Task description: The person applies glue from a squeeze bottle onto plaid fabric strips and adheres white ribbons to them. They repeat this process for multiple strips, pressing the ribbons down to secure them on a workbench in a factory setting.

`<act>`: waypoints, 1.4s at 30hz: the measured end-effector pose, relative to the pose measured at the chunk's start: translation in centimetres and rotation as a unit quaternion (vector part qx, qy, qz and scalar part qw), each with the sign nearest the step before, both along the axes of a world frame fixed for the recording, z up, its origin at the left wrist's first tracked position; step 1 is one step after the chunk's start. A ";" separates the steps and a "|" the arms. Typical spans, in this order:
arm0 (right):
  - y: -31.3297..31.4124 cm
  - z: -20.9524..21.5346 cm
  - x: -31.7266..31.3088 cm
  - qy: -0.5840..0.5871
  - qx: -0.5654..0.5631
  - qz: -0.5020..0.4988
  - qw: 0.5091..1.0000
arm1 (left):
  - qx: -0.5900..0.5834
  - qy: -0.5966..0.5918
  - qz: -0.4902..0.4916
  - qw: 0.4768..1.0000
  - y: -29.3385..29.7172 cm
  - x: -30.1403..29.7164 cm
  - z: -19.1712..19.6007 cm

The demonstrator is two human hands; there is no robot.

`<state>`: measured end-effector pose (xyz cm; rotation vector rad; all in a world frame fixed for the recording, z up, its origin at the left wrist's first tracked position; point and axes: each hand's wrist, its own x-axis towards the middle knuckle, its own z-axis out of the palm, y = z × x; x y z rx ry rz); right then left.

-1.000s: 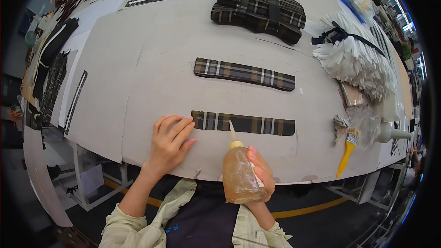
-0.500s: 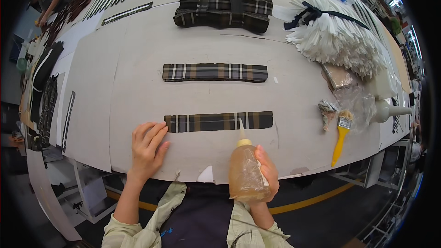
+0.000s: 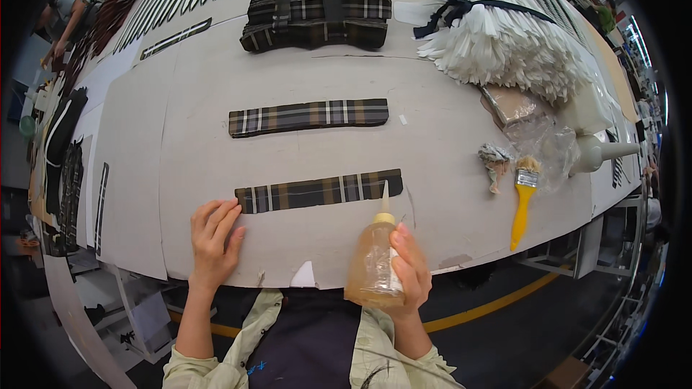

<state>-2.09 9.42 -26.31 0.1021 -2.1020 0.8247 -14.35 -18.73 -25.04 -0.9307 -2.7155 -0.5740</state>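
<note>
A dark plaid fabric strip [image 3: 317, 191] lies across the near part of the table, its right end slightly farther from me. My left hand [image 3: 215, 239] rests its fingertips on the strip's left end, fingers stretched out and nothing gripped. In my right hand [image 3: 412, 268] is a clear squeeze bottle [image 3: 373, 263] of amber liquid, wrapped in wrinkled film. Its pale pointed nozzle is tilted up and away from me, with the tip over the strip near its right end. Beyond lies a second plaid stack of strips [image 3: 308, 117], touched by neither hand.
A tied plaid fabric bundle [image 3: 317, 14] sits at the back, and a tied white bundle [image 3: 512, 43] at the back right. On the right are a yellow-handled brush [image 3: 522, 209], a crumpled rag [image 3: 496, 166], clear plastic [image 3: 544, 148] and a white nozzled bottle [image 3: 595, 155].
The bottle's nozzle has moved right along the strip, toward its right end. My left hand stays at the strip's left end. The whole view has shifted and turned a little.
</note>
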 end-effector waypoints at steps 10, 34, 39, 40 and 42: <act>12.9 10.1 2.9 -0.002 0.495 -0.109 0.862 | 0.023 0.012 -0.003 1.000 -0.7 0.4 -0.2; 27.9 -1.0 5.4 0.447 -0.806 0.241 0.303 | 0.187 -0.082 0.057 0.977 0.0 0.2 0.3; 22.6 3.6 2.4 0.261 -0.749 0.211 0.571 | 0.246 -0.051 0.107 0.962 -0.6 -0.1 -0.3; 22.1 4.1 0.8 0.197 -0.709 0.193 0.649 | 0.251 -0.047 0.113 0.960 -0.9 -0.2 -0.4; 20.2 7.2 -3.6 0.059 -0.551 0.010 0.832 | 0.236 -0.055 0.142 0.960 -1.3 -0.1 -0.2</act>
